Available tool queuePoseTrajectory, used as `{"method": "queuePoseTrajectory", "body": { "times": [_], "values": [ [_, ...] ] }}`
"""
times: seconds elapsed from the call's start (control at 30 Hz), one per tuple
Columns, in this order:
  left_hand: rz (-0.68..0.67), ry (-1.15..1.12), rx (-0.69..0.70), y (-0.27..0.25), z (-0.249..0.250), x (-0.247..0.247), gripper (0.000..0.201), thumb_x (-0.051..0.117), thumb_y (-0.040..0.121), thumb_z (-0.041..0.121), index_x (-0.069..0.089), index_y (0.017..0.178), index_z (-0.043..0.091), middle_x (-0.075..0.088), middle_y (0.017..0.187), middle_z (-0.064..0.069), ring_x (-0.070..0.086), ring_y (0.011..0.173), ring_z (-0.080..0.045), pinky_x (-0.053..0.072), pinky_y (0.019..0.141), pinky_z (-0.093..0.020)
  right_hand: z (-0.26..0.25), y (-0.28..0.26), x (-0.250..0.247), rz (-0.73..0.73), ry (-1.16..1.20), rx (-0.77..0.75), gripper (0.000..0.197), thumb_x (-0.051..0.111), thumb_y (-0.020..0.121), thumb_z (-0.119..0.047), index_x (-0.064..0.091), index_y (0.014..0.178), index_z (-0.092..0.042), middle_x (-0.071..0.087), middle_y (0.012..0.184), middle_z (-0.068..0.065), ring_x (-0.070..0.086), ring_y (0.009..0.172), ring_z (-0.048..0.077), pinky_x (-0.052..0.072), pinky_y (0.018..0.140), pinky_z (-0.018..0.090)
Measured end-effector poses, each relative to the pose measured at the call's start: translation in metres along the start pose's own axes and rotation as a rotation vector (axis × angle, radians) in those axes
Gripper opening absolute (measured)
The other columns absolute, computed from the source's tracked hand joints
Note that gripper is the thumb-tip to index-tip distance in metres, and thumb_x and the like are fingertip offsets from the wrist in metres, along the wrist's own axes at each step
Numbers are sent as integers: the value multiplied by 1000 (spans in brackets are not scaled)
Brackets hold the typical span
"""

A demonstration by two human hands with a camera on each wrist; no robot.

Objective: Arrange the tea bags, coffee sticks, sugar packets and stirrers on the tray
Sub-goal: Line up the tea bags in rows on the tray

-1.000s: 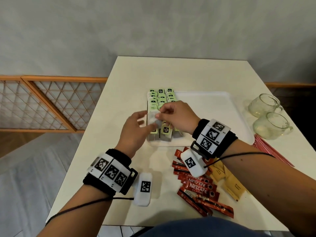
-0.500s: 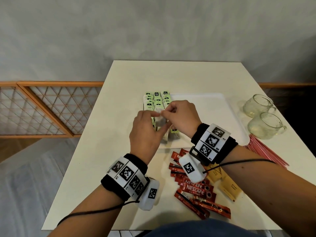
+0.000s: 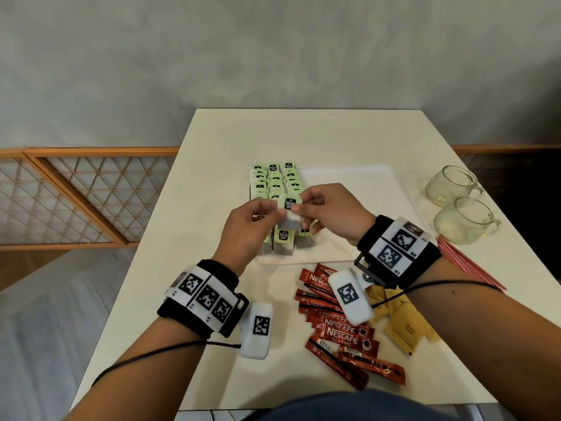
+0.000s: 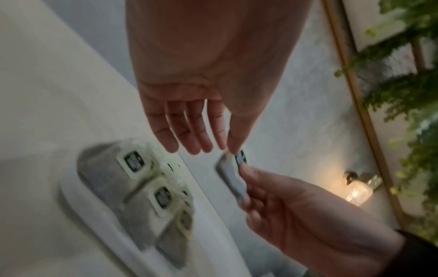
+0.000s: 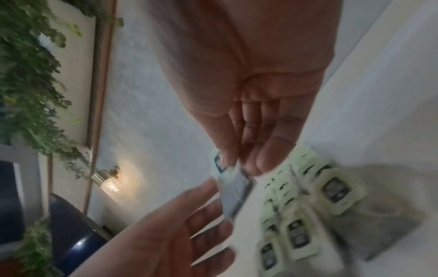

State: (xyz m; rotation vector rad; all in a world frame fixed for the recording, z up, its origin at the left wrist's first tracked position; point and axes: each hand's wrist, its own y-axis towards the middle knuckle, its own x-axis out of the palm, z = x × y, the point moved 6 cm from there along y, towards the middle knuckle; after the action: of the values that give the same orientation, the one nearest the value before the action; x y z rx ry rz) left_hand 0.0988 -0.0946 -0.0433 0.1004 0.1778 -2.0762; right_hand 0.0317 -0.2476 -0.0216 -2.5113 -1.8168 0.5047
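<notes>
One tea bag [image 3: 292,220] with a green tag hangs just above the near left part of the white tray [image 3: 349,183]. My left hand [image 3: 277,209] pinches its upper edge between thumb and forefinger, the other fingers straight. My right hand [image 3: 300,209] pinches it from the other side, at the tag. In the left wrist view the tea bag [image 4: 233,178] sits between both hands. In the right wrist view the tea bag [image 5: 237,191] hangs from my right fingertips [image 5: 231,161]. Three rows of tea bags [image 3: 276,180] fill the tray's left side.
Red coffee sticks [image 3: 340,332] and brown sugar packets [image 3: 406,326] lie on the table in front of the tray. Red stirrers [image 3: 464,265] lie at the right edge. Two glass cups [image 3: 452,183] [image 3: 464,220] stand right of the tray. The tray's right part is bare.
My left hand has closed in from the left and taken hold of the tea bag that my right hand held. The bag now sits a little higher, its tag facing me.
</notes>
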Motion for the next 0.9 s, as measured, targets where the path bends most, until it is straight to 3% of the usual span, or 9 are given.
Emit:
{"method": "queuePoseTrajectory", "body": {
  "times": [0.17, 0.33, 0.43, 0.53, 0.73, 0.83, 0.9],
  "values": [
    [-83, 343, -13, 8, -17, -10, 24, 73, 84, 22, 66, 107, 23, 67, 81, -6, 62, 74, -15, 43, 60, -20, 43, -2, -13, -107, -300, 185, 16, 75, 82, -10, 65, 95, -7, 68, 74, 9, 63, 57, 15, 57, 57, 27],
    [-184, 535, -2, 20, -18, 7, 33, 72, 82, 27, 63, 113, 35, 58, 69, 6, 58, 69, -14, 47, 67, -29, 57, 3, -16, -11, -361, 197, 21, 76, 81, -9, 64, 98, -6, 68, 70, 8, 61, 61, 20, 57, 60, 30],
    [-211, 637, -8, 26, -22, 15, 25, 70, 82, 30, 66, 107, 33, 54, 75, 11, 56, 74, -13, 47, 71, -29, 58, 6, -14, -8, -347, 209, 25, 77, 79, -6, 60, 98, -7, 67, 70, 10, 61, 61, 21, 57, 60, 32],
    [-185, 710, -48, 31, -30, 15, 18, 69, 82, 33, 64, 99, 30, 59, 88, 6, 61, 86, -18, 52, 80, -34, 59, 7, -14, -2, -334, 209, 30, 78, 77, -3, 57, 99, -8, 67, 71, 10, 61, 60, 22, 58, 64, 37],
    [-146, 779, -70, 33, -36, 11, 10, 67, 84, 32, 59, 89, 29, 65, 99, 3, 61, 95, -19, 52, 84, -35, 62, 11, -14, 16, -348, 195, 36, 79, 76, -5, 55, 103, -7, 69, 74, 14, 64, 62, 23, 59, 69, 42],
    [-135, 755, -54, 32, -28, 9, 16, 68, 83, 33, 61, 96, 26, 65, 94, 2, 62, 91, -20, 52, 82, -35, 58, 8, -17, 14, -366, 186, 40, 81, 75, -11, 55, 105, -11, 71, 81, 16, 65, 64, 23, 59, 69, 40],
    [-152, 738, 34, 25, -14, 12, 19, 68, 84, 32, 61, 100, 25, 64, 86, 5, 61, 84, -17, 51, 77, -32, 50, 2, -27, 32, -390, 154, 40, 83, 74, -16, 58, 105, -14, 70, 84, 11, 67, 67, 22, 60, 68, 39]
  ]
}}
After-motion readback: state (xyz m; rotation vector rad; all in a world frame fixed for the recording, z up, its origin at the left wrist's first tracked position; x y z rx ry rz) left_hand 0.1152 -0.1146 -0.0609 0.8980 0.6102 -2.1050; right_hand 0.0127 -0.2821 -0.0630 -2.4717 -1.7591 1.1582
